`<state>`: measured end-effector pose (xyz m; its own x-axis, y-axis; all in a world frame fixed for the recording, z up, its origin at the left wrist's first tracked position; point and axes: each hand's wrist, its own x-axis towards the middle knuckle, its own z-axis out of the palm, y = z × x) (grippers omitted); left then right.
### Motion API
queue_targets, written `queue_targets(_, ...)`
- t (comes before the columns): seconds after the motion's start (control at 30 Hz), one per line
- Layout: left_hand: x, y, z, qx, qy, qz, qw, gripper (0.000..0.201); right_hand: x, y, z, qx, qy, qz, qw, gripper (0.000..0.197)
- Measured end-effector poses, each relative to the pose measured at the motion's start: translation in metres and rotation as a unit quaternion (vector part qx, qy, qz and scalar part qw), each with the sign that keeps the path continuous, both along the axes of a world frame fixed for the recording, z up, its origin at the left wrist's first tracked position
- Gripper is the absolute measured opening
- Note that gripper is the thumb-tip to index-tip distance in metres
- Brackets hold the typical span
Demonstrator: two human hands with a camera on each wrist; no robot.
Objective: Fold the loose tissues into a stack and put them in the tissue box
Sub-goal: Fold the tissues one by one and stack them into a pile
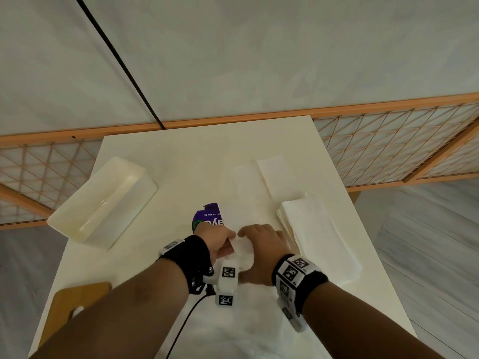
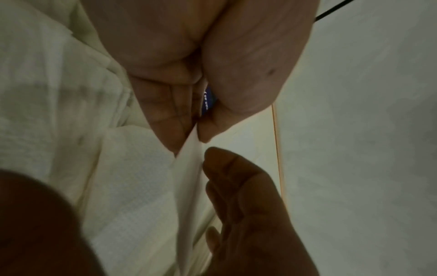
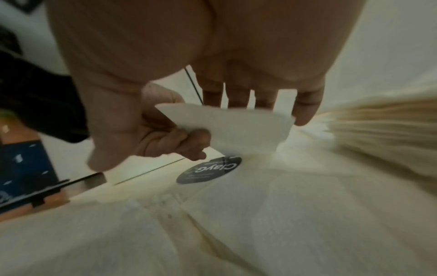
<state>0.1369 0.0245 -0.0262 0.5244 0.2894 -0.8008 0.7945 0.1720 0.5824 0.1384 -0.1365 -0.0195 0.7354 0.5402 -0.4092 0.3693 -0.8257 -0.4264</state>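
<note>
A white tissue (image 1: 243,251) is held up over the middle of the table (image 1: 181,156). My left hand (image 1: 217,239) pinches its edge between thumb and finger, seen close in the left wrist view (image 2: 196,134). My right hand (image 1: 261,244) lies against the tissue (image 3: 227,128), its straight fingers (image 3: 260,100) behind it and its thumb held apart. The open white tissue box (image 1: 103,200) stands at the left. A stack of folded tissues (image 1: 318,237) lies right of my hands. Two loose tissues (image 1: 261,180) lie flat behind it.
A round purple label (image 1: 207,217) lies on the table just beyond my left hand, partly under a tissue. More white tissue (image 1: 246,332) covers the near table. A wooden chair (image 1: 77,301) is at the lower left. A lattice screen (image 1: 388,146) runs behind the table.
</note>
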Motion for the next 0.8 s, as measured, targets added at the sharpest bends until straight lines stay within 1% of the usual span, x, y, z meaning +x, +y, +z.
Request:
queue_targets(0.03,-0.005,0.002,0.004,-0.016,0.003,0.001,1.0,0.017,-0.003,0.003,0.001,0.0,-0.015,0.012,1.0,0.075)
queue_targets(0.1,-0.017,0.01,0.008,-0.014,0.019,-0.024,0.999,0.012,-0.008,0.008,0.002,0.012,-0.049,0.032,0.998,0.038)
queue_targets(0.13,-0.024,0.016,0.009,-0.006,0.029,-0.048,0.998,0.009,-0.011,0.009,0.001,0.022,-0.042,0.034,0.998,0.025)
queue_targets(0.17,-0.031,0.023,0.009,0.0,0.04,-0.067,0.997,0.008,-0.015,0.009,0.0,0.035,-0.018,0.029,0.999,0.02)
queue_targets(0.2,-0.037,0.029,0.007,0.006,0.045,-0.075,0.996,0.012,-0.02,0.008,-0.001,0.049,0.015,0.026,0.998,0.021)
queue_targets(0.27,-0.047,0.039,0.001,0.026,0.033,-0.057,0.997,0.021,-0.029,0.004,-0.003,0.064,0.076,0.047,0.994,0.026)
queue_targets(0.33,-0.05,0.047,-0.001,0.058,0.013,-0.03,0.998,0.018,-0.038,0.0,-0.003,0.054,0.116,0.1,0.987,0.031)
queue_targets(0.37,-0.05,0.051,-0.002,0.077,0.008,-0.032,0.996,0.016,-0.041,-0.002,-0.003,0.041,0.13,0.122,0.983,0.03)
queue_targets(0.4,-0.051,0.054,-0.001,0.089,0.01,-0.049,0.995,0.019,-0.043,-0.003,-0.002,0.027,0.137,0.14,0.98,0.031)
queue_targets(0.43,-0.051,0.056,0.001,0.1,0.017,-0.086,0.991,0.021,-0.045,-0.005,-0.003,0.014,0.135,0.156,0.978,0.032)
queue_targets(0.47,-0.052,0.057,0.004,0.119,0.029,-0.146,0.982,0.022,-0.046,-0.007,-0.003,0.002,0.129,0.17,0.977,0.035)
queue_targets(0.5,-0.054,0.059,0.006,0.145,0.048,-0.222,0.963,0.021,-0.047,-0.008,-0.004,-0.008,0.122,0.182,0.976,0.036)
queue_targets(0.53,-0.056,0.059,0.008,0.171,0.073,-0.298,0.936,0.02,-0.049,-0.009,-0.005,-0.016,0.117,0.191,0.975,0.036)
queue_targets(0.6,-0.06,0.059,0.014,0.217,0.12,-0.424,0.871,0.02,-0.053,-0.013,-0.009,-0.032,0.126,0.206,0.97,0.035)
queue_targets(0.63,-0.06,0.057,0.014,0.246,0.134,-0.469,0.838,0.026,-0.056,-0.015,-0.009,-0.043,0.133,0.216,0.966,0.032)
queue_targets(0.67,-0.058,0.055,0.013,0.286,0.133,-0.497,0.808,0.035,-0.06,-0.016,-0.01,-0.051,0.137,0.224,0.964,0.029)
queue_targets(0.7,-0.054,0.052,0.01,0.331,0.112,-0.508,0.787,0.045,-0.063,-0.018,-0.01,-0.056,0.137,0.234,0.961,0.029)
queue_targets(0.73,-0.049,0.046,0.008,0.362,0.08,-0.5,0.782,0.05,-0.065,-0.02,-0.008,-0.055,0.137,0.244,0.958,0.03)
queue_targets(0.8,-0.036,0.028,0.002,0.384,0.022,-0.451,0.805,0.047,-0.067,-0.026,-0.002,-0.041,0.141,0.24,0.96,0.034)
